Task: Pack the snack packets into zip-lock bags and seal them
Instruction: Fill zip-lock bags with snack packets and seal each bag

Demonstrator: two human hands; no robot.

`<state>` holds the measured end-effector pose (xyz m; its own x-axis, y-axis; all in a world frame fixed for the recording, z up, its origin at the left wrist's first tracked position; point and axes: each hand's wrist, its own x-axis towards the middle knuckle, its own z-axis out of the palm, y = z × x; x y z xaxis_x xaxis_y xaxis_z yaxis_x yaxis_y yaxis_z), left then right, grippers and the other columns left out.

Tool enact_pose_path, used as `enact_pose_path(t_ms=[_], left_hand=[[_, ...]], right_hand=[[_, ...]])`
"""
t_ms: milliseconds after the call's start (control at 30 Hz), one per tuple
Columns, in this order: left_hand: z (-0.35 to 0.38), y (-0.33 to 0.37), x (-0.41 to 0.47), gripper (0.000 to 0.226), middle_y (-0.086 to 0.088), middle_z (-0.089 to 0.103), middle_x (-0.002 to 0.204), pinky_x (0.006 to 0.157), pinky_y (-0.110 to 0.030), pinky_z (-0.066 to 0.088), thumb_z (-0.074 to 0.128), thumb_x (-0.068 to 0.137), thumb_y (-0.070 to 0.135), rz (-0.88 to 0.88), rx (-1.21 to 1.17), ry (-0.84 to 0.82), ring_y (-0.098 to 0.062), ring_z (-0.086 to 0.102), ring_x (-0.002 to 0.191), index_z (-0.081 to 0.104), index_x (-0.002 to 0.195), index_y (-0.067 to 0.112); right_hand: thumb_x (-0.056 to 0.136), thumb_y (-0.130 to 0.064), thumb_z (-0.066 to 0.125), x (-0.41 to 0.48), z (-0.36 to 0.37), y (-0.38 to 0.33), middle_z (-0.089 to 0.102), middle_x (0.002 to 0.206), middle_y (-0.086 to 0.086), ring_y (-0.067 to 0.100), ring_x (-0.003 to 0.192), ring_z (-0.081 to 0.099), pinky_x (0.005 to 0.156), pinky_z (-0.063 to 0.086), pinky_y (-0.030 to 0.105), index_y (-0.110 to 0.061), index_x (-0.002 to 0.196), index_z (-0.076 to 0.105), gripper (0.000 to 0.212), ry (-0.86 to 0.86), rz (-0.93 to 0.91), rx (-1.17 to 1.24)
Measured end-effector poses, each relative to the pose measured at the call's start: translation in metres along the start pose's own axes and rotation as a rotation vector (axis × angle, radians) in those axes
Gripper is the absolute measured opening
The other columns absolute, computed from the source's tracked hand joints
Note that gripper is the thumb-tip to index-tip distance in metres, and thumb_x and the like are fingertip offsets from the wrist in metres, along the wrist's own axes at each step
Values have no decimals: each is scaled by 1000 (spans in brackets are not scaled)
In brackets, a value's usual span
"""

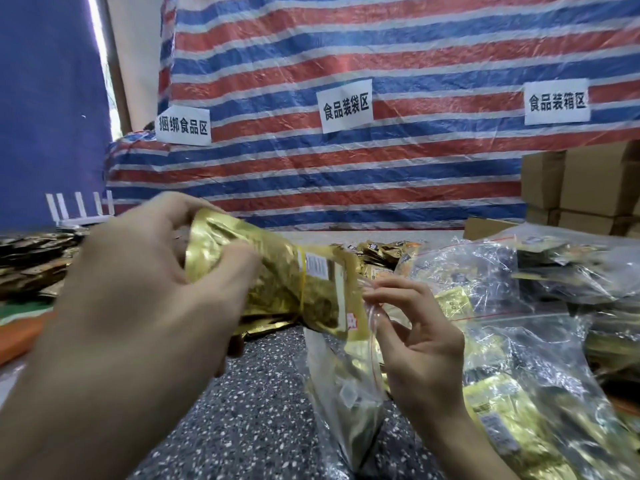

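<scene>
Two hands mid-loading: left hand [149,289] grips the banded bundle of gold snack packets [277,271], right hand [422,344] pinches the mouth of the zip-lock bag [343,393], which insertion likely needs spread wide.

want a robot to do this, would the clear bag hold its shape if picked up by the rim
Probably floppy: the bag is thin creased film sagging below the right hand, which pinches its rim. Likely slippery, given its glossy sheen. Packets seem to sit inside, so it may swing bottom-heavy.
</scene>
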<state>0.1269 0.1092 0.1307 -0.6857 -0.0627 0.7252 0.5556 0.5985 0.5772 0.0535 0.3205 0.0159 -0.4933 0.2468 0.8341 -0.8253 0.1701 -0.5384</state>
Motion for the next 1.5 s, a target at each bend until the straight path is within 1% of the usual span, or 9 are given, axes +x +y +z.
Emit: enact_pose_path(t_ms=[200,367,500,600,667,800,967,1133,1500], left_hand=[[37,11,-2,13,5,58,53,40,-17,42,60,78,40,14,247,8,-1,60,58,55,74,27],[76,5,3,18,9,63,67,53,-28,51,66,91,33,53,186,-85,-3,59,58,53,80,29],[84,-8,-5,30,20,62,78,58,-15,38,52,87,61,57,120,-284,9,54,76,62,83,32],[74,-20,-22,66,39,47,110,84,-17,37,24,73,91,146,283,-401,17,36,109,64,96,45],[70,-23,-37,73,31,41,135,95,-34,46,20,68,99,246,392,-420,6,33,128,62,104,52],[75,-38,-52,35,-4,60,135,74,-55,60,44,80,71,544,499,-449,-30,53,129,66,85,44],[74,-62,-32,10,13,48,132,98,-47,49,74,82,30,231,-51,-202,-3,47,125,67,76,35],[82,-79,2,22,12,59,112,72,-14,55,69,87,16,59,-219,-81,-5,62,105,64,80,36],[113,-90,48,10,-25,64,90,75,-47,57,50,67,11,-247,-1237,-401,-43,65,93,44,74,7]], right_hand=[[79,3,65,0,-1,1,66,111,-3,16,111,65,81,57,24,-23,94,74,32,-34,-51,-53],[81,-5,68,0,0,4,66,114,-3,22,117,62,96,52,45,-23,94,74,23,-71,-62,-66],[84,-4,66,0,-3,4,65,119,-10,21,123,59,99,51,49,-30,94,72,29,-64,-6,-34],[83,0,63,0,-3,2,65,123,-12,13,126,58,101,51,46,-25,97,69,29,-62,10,-70],[83,1,60,0,-2,0,64,126,-11,10,127,57,103,50,45,-22,99,68,29,-71,1,-88],[83,0,60,-2,0,-2,65,128,-8,13,128,57,104,50,45,-21,98,67,27,-94,5,-67],[80,-17,67,1,-5,-5,67,125,-11,15,128,57,107,45,47,-29,86,70,13,-47,84,110],[69,-30,81,2,-5,-11,66,123,-10,16,127,56,107,42,47,-26,69,69,13,-50,58,78],[78,-27,79,9,-15,-6,69,120,-10,17,118,64,97,53,44,-27,82,65,14,-161,117,-22]])
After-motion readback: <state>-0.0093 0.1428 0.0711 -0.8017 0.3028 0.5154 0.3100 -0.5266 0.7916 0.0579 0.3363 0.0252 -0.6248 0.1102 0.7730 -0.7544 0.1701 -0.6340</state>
